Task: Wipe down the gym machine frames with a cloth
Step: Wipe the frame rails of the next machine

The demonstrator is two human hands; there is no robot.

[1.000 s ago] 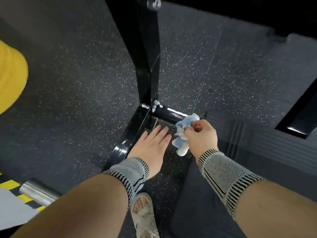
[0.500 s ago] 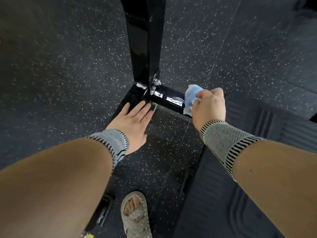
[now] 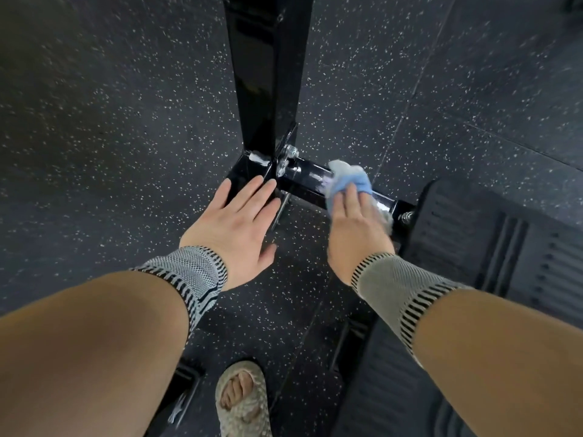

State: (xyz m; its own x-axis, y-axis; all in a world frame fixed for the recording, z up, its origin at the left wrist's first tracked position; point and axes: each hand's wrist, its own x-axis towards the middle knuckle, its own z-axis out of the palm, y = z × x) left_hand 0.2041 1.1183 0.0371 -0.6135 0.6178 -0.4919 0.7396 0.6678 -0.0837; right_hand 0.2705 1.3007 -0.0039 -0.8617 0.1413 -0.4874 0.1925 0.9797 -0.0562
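A glossy black machine frame stands ahead: an upright post (image 3: 265, 74) bolted to a low horizontal base bar (image 3: 309, 176) on the floor. My right hand (image 3: 355, 222) lies flat with straight fingers on a blue and grey cloth (image 3: 348, 179), pressing it onto the top of the base bar, right of the bolts. My left hand (image 3: 235, 222) is spread flat with straight fingers, its fingertips resting on the frame's base at the foot of the post. Both wrists wear knitted grey bands.
Dark speckled rubber floor (image 3: 110, 137) surrounds the frame. A ribbed black mat or platform (image 3: 504, 247) lies to the right, touching the bar's end. My sandalled foot (image 3: 243, 402) stands below, with another black frame part (image 3: 179, 395) at lower left.
My right hand went from gripping the bunched cloth above the bar to pressing it flat on the bar with straight fingers. The left hand stayed at the post's foot.
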